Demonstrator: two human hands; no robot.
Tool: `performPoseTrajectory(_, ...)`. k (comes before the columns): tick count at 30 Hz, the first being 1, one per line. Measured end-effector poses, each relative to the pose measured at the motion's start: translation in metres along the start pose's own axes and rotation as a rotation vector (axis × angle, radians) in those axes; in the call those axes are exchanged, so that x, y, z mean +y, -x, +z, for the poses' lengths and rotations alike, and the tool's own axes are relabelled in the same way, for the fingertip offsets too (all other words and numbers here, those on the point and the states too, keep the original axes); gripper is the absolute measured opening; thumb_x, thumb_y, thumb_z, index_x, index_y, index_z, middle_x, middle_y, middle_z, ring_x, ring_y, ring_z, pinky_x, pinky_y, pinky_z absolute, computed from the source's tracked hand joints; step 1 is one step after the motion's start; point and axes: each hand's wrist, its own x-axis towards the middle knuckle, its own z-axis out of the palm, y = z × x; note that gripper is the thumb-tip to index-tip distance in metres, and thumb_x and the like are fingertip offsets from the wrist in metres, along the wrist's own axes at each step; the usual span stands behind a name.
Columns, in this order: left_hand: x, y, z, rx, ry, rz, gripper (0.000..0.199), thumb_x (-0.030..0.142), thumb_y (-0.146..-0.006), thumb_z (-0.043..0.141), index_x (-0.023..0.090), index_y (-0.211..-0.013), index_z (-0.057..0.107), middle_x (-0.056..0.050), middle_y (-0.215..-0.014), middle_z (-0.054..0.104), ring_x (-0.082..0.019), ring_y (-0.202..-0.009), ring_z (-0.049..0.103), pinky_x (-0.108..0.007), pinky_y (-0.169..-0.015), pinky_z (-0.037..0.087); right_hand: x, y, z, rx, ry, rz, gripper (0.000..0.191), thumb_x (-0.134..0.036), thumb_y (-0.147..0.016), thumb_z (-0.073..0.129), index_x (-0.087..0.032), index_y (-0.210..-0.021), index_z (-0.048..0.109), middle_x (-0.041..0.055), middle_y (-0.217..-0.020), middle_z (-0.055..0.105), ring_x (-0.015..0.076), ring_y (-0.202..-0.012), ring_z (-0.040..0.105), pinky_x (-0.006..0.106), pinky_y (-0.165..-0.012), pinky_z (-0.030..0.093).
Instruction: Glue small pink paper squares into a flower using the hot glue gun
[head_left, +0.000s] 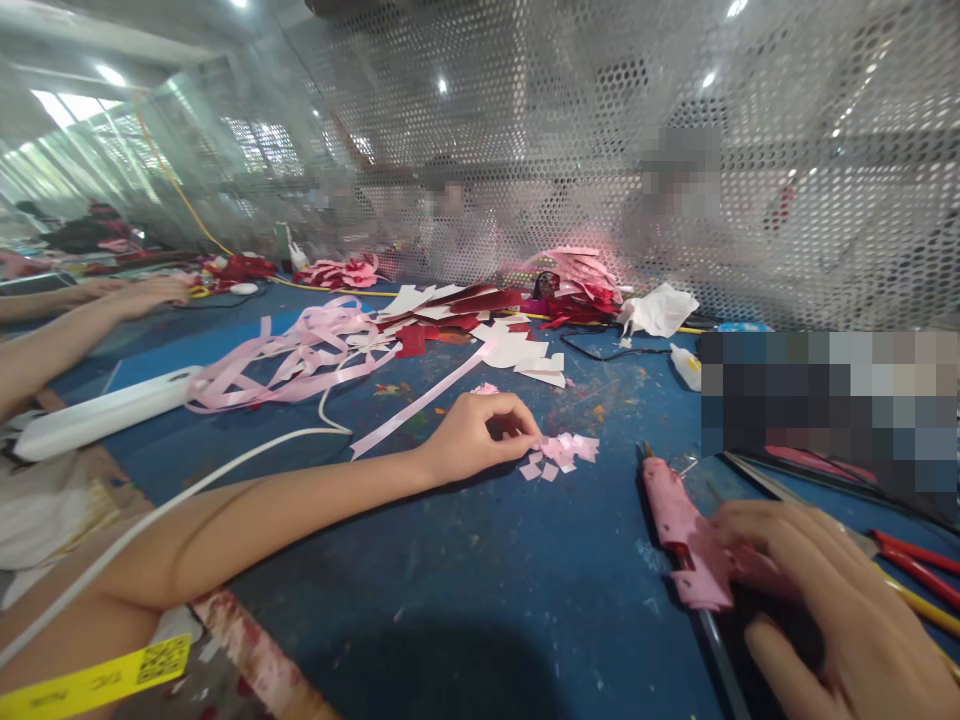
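Observation:
My left hand (484, 435) reaches across the blue table, thumb and forefinger pinched together at the edge of a small heap of cut pink ribbon pieces (568, 450). A piece seems to be between the fingertips, partly hidden by them. At the right, a pink hot glue gun (671, 510) lies on the table with its nozzle pointing away and a clear glue stick (721, 660) out of its back end. Over its handle is my right hand (847, 600), fingers loosely bent and the thumb apart, not closed round it.
Long pink ribbon (300, 350) lies in loops, near white and red strips (457, 310). A white cable (247, 460) crosses my left arm's side. Scissors with red handles (911, 565) lie at the right. A perforated metal screen (525, 150) stands behind. Another person's arms (97, 310) are at left.

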Motion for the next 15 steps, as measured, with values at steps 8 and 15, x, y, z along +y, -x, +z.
performPoseTrajectory(8,0.013,0.005,0.01,-0.027,0.354,-0.178,0.017,0.021,-0.071,0.072,0.014,-0.081,0.059,-0.002,-0.078,0.067,-0.01,-0.07,0.064,-0.021,-0.065,0.05,0.002,0.004,0.009,-0.084,0.301,0.066,0.034,-0.027,-0.079,0.043,-0.017,-0.11,0.051,0.012,-0.105,0.062,0.0291,-0.092,0.062,0.047,-0.078,0.046)
performPoseTrajectory(15,0.011,0.005,0.012,0.008,0.441,-0.208,0.028,0.023,-0.072,0.072,0.016,-0.092,0.054,-0.001,-0.08,0.065,-0.011,-0.069,0.064,-0.021,-0.062,0.051,0.002,0.003,0.005,-0.108,0.219,0.19,0.025,-0.034,-0.078,0.046,-0.021,-0.099,0.049,0.0078,-0.094,0.063,0.0237,-0.073,0.065,0.036,-0.06,0.05)
